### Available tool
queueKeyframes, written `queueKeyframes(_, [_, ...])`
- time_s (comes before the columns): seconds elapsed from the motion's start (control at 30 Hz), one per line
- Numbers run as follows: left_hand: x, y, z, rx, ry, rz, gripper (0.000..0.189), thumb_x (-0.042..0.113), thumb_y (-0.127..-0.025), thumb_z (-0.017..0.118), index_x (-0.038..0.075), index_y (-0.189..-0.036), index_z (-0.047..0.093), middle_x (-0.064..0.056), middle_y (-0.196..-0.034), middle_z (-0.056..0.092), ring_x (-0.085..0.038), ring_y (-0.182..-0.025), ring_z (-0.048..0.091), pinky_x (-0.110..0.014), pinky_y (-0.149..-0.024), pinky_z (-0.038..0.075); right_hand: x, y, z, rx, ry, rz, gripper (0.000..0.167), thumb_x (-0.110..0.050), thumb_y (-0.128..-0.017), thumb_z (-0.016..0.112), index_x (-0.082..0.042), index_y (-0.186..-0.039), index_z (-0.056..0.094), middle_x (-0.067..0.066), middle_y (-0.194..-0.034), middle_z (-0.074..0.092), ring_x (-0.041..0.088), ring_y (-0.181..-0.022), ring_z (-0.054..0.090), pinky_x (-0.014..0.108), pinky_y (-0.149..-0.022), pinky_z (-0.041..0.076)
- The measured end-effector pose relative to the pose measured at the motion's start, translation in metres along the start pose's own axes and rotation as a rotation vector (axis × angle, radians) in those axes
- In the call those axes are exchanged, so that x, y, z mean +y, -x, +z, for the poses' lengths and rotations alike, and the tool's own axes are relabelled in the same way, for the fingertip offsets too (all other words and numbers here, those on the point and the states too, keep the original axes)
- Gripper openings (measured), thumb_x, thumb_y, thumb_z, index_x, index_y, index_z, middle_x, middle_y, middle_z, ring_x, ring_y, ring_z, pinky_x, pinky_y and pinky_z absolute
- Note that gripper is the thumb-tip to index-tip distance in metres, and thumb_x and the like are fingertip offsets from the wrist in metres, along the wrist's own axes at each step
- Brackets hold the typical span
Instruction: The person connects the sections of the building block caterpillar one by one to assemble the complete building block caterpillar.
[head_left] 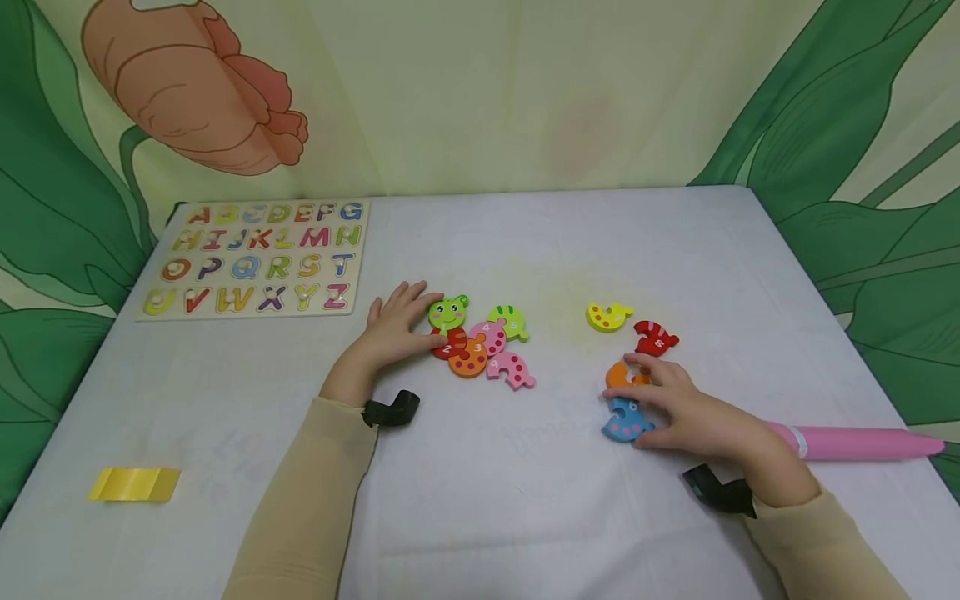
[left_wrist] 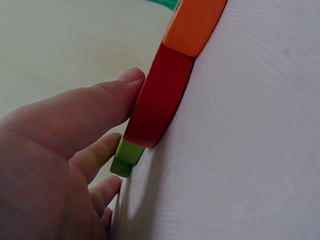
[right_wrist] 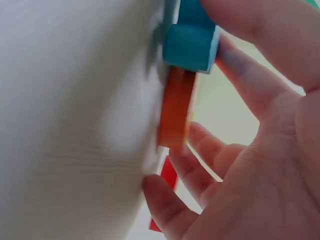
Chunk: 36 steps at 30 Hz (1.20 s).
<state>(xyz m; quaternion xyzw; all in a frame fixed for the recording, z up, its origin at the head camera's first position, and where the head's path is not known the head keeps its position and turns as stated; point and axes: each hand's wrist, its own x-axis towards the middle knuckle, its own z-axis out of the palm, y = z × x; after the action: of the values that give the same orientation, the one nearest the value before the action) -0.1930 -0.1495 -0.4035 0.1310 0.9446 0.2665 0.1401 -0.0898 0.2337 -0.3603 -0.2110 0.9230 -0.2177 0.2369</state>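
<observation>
My left hand (head_left: 395, 327) rests beside a partly joined caterpillar puzzle, its fingers extended. Its thumb touches the red piece (left_wrist: 159, 97) marked 2, and a fingertip lies at the green smiling head piece (head_left: 447, 313). Linked on from the red piece are an orange piece (head_left: 469, 358) marked 3 and a pink piece (head_left: 489, 337) marked 4. Over on the right, my right hand (head_left: 686, 412) pinches a blue spotted piece (head_left: 628, 422) between thumb and index finger. Just beyond it sits another orange piece (right_wrist: 176, 107), partly covered by the fingers.
Near the chain lie a striped green piece (head_left: 510, 322) and a second pink piece (head_left: 512, 369). Loose yellow (head_left: 606, 317) and red (head_left: 655, 339) pieces are past my right hand. An alphabet board (head_left: 255, 260), yellow strip (head_left: 135, 484) and pink tapered object (head_left: 862, 442) lie around.
</observation>
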Motion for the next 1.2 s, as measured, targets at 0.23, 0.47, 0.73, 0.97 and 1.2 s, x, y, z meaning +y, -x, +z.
queueKeyframes(0.23, [-0.002, -0.001, 0.001, 0.006, 0.010, 0.002, 0.068, 0.044, -0.079, 0.061, 0.025, -0.139, 0.036, -0.004, -0.153, 0.015, -0.026, -0.142, 0.000, -0.058, -0.108, -0.007, -0.006, 0.001, -0.006, 0.096, 0.027, -0.052, 0.051, -0.018, -0.074, 0.073, -0.026, -0.121, 0.053, 0.006, -0.136, 0.035, 0.032, -0.126, 0.025, 0.050, -0.090, 0.044])
queueKeyframes(0.47, [-0.002, -0.003, 0.001, -0.002, 0.011, 0.002, 0.068, 0.045, -0.079, 0.061, 0.024, -0.139, 0.036, -0.004, -0.153, 0.015, -0.027, -0.142, -0.001, -0.059, -0.108, -0.007, -0.015, -0.007, -0.010, 0.076, -0.112, 0.055, 0.056, -0.025, -0.078, 0.071, -0.019, -0.127, 0.044, -0.001, -0.113, 0.051, 0.017, -0.103, 0.048, 0.033, -0.083, 0.048])
queueKeyframes(0.73, [-0.002, -0.002, 0.000, -0.007, 0.010, -0.007, 0.068, 0.045, -0.079, 0.061, 0.025, -0.139, 0.035, -0.004, -0.153, 0.014, -0.027, -0.142, -0.001, -0.058, -0.108, -0.008, -0.022, -0.027, -0.009, 0.111, -0.146, 0.024, 0.065, -0.021, -0.077, 0.071, -0.012, -0.133, 0.039, 0.003, -0.098, 0.051, 0.016, -0.086, 0.049, 0.020, -0.068, 0.048])
queueKeyframes(0.97, [-0.001, -0.001, 0.000, -0.011, 0.008, -0.009, 0.069, 0.045, -0.079, 0.061, 0.025, -0.139, 0.035, -0.004, -0.153, 0.014, -0.027, -0.142, -0.002, -0.059, -0.108, -0.007, -0.035, -0.060, -0.005, 0.140, -0.192, -0.050, 0.064, -0.020, -0.080, 0.069, -0.010, -0.136, 0.039, 0.007, -0.106, 0.048, 0.018, -0.090, 0.046, 0.021, -0.071, 0.048])
queueKeyframes(1.2, [0.000, -0.001, 0.000, -0.009, 0.007, -0.005, 0.069, 0.045, -0.079, 0.061, 0.025, -0.139, 0.035, -0.004, -0.153, 0.014, -0.027, -0.142, -0.002, -0.059, -0.108, -0.007, -0.051, -0.086, -0.006, 0.157, -0.201, -0.037, 0.064, -0.020, -0.082, 0.066, -0.009, -0.138, 0.036, 0.007, -0.131, 0.038, 0.019, -0.097, 0.044, 0.028, -0.078, 0.048])
